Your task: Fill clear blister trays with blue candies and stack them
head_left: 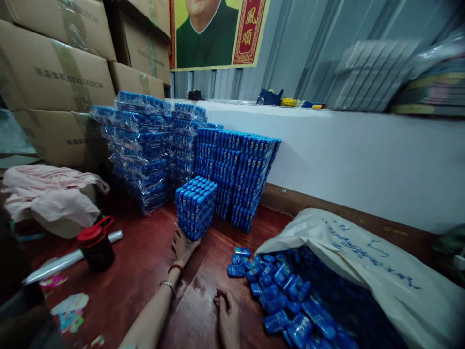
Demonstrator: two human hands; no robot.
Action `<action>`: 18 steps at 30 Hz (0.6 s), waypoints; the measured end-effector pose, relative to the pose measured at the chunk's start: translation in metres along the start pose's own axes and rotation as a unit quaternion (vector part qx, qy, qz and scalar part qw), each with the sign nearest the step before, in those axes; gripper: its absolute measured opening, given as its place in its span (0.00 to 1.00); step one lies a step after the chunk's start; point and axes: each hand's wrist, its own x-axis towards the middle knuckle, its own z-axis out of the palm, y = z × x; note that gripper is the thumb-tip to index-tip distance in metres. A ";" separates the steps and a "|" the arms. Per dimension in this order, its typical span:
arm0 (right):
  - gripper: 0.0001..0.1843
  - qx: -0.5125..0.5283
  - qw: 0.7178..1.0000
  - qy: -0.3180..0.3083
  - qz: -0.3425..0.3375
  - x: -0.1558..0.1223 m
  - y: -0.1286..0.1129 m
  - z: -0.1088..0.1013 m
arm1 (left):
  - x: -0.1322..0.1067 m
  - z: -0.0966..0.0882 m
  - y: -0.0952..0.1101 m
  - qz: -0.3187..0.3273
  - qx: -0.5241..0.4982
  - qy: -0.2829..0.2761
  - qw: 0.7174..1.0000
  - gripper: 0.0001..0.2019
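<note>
A block of small blue bottles [196,208], packed upright in tight layers, stands on the dark red tabletop [145,271]. Against its lower near corner is my left hand [184,248], thumb on one side and spread fingers on the other, gripping the base. My right hand [228,312] rests low over the table with loosely curled fingers apart and nothing visible in them. Just right of it, loose blue bottles [276,286] spill in a heap from the mouth of a white woven sack [363,252] with blue handwriting.
Behind the block rise a larger bottle stack [232,169] and plastic-wrapped packs [140,150]. Cardboard boxes [54,72] tower at left. A red-lidded dark jar [96,247], a silvery roll [54,266] and pink cloth [54,189] lie left. A white ledge wall [345,160] runs behind.
</note>
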 end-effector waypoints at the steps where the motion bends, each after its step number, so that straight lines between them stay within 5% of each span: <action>1: 0.20 -0.001 1.000 -0.001 0.000 -0.001 0.000 0.000 | 0.004 0.001 -0.002 -0.001 0.003 0.002 1.000 0.57; 18: 0.12 -0.029 0.999 -0.005 -0.029 -0.004 -0.019 0.001 | 0.036 -0.006 -0.014 0.005 -0.020 -0.038 0.999 0.61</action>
